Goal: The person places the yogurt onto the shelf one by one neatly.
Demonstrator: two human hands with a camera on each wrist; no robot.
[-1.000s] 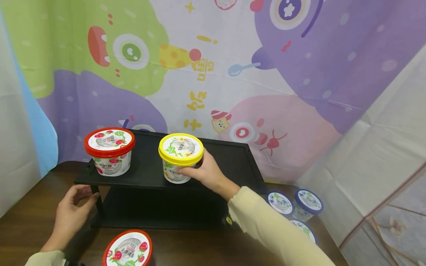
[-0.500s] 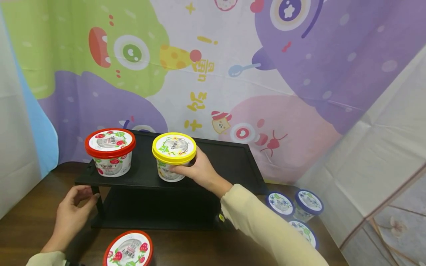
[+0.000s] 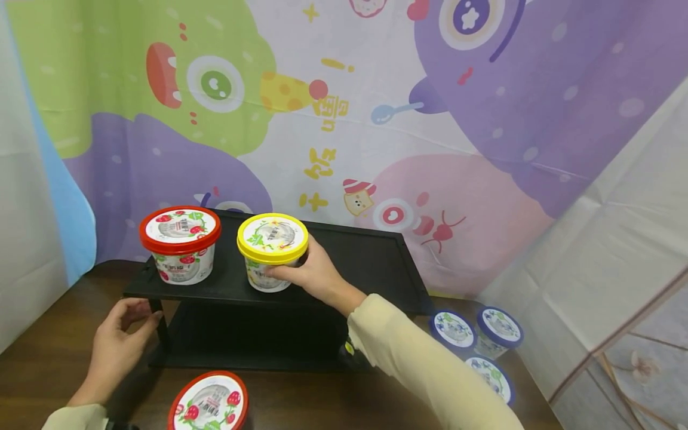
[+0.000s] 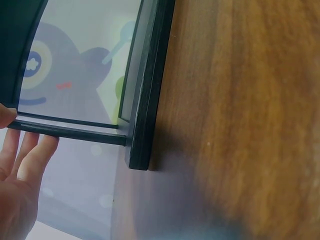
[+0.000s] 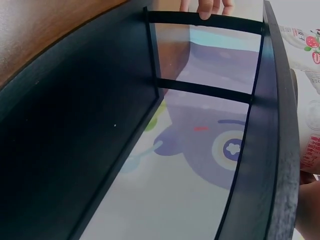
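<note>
My right hand (image 3: 317,272) grips a white tub with a yellow lid (image 3: 272,239), upright over the front part of a black two-tier shelf (image 3: 365,257). Left of it, on the upper tier, stands a tub with a red lid and strawberry print (image 3: 180,230). With thumb and fingers on opposite sides, my left hand (image 3: 120,340) holds the shelf's front left post (image 4: 75,134). The right fingers behind the yellow-lidded tub are mostly hidden. From the right wrist, the camera looks between the tiers, with the left fingers (image 5: 206,7) at the far post.
Another red-lidded tub (image 3: 208,403) stands on the brown wooden table (image 3: 301,400) in front of the shelf. Three blue-lidded tubs (image 3: 500,325) are grouped at the shelf's right. A cartoon-print curtain (image 3: 322,119) hangs behind, and pale fabric (image 3: 607,269) borders the right side.
My right hand has moved left with the yellow-lidded tub, nearer the red-lidded tub on the shelf. The left hand keeps its place at the post.
</note>
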